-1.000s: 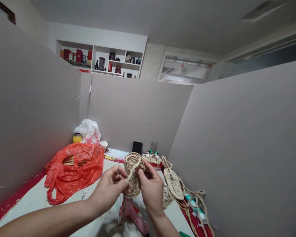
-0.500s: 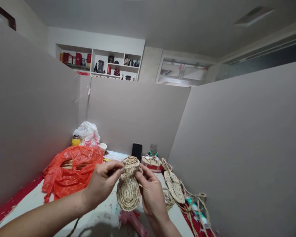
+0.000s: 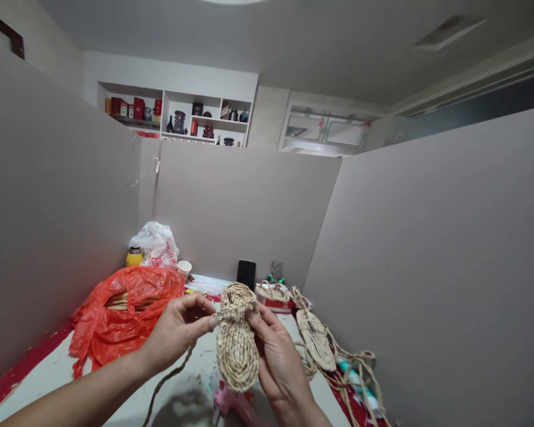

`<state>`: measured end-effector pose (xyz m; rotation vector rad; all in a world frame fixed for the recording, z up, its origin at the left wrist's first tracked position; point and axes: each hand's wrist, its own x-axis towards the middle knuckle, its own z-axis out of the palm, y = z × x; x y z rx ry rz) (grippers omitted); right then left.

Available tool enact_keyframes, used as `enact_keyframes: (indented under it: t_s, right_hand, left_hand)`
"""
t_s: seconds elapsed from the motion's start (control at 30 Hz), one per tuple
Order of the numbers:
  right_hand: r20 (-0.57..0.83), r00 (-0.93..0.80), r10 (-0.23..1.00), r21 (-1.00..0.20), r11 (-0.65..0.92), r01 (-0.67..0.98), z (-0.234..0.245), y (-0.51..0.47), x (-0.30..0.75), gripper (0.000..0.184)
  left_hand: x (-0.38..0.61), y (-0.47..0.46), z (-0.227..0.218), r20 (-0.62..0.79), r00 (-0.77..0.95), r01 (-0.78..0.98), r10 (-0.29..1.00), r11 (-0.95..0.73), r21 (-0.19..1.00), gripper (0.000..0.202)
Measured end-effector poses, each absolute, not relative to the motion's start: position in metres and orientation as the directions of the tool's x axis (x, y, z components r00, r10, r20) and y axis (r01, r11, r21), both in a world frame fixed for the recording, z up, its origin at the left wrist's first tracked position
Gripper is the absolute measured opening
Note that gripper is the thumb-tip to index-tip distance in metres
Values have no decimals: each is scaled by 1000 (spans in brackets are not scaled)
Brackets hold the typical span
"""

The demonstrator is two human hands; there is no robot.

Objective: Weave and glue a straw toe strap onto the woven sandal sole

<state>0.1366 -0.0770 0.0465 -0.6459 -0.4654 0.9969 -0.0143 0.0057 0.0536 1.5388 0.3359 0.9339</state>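
A small woven straw slipper (image 3: 237, 350), its sole in coiled rows with a band across it, is held up over the table in the middle of the view. My right hand (image 3: 278, 350) grips its right edge, thumb on the band. Thumb and fingertips of my left hand (image 3: 180, 329) pinch a straw cord at the slipper's left side. A length of braided cord (image 3: 172, 375) hangs below the left hand down to the table. Under the slipper lies a pink glue gun (image 3: 238, 406), partly hidden.
An orange-red plastic bag (image 3: 115, 320) with straw-coloured material sits left. Behind are a white bag (image 3: 155, 243), a yellow jar (image 3: 134, 257), a paper cup (image 3: 184, 268), a phone (image 3: 246, 274) and pliers (image 3: 276, 274). At right lie another woven sole (image 3: 315, 341) and loose cords. Grey partitions (image 3: 240, 207) surround the table.
The slipper has turned so that more of its sole's length shows, and it sits slightly lower. My left hand has drawn a little left, and more of the hanging cord shows.
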Motion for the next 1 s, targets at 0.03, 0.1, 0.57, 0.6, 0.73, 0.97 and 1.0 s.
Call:
enact_keyframes:
  t_s: [0.03,0.1,0.57,0.6,0.73,0.97,1.0]
  right_hand:
    - [70,467,882,-683,383,-622,47,-77,136,40]
    - [74,459,885,-675,383,-630,47,-78,135,39]
    - [128,401,907,-667,377,-642,44,-77,139,32]
    - [136,394,909,-669,378,-640,45,-77,139,33]
    - [178,386,905,-669,399,-627,47,-78,139,33]
    - [247,450,858,-665,488,-565,45,-80,138,36]
    - [253,462,850,-668,499,-553,45,-80,138,37]
  left_hand:
    - [-14,6,55,351,640,-312,684,-186,932,21]
    - [-12,5,59,339,653,-330,677,-147,932,19]
    - [-3,14,66,158,815,-314,557,196,929,29]
    - [-3,14,66,142,836,-302,531,228,926,28]
    - [0,16,66,144,875,-305,462,297,905,26]
    - [7,26,60,217,894,-340,392,279,898,30]
    - [9,28,60,237,903,-345,359,275,898,33]
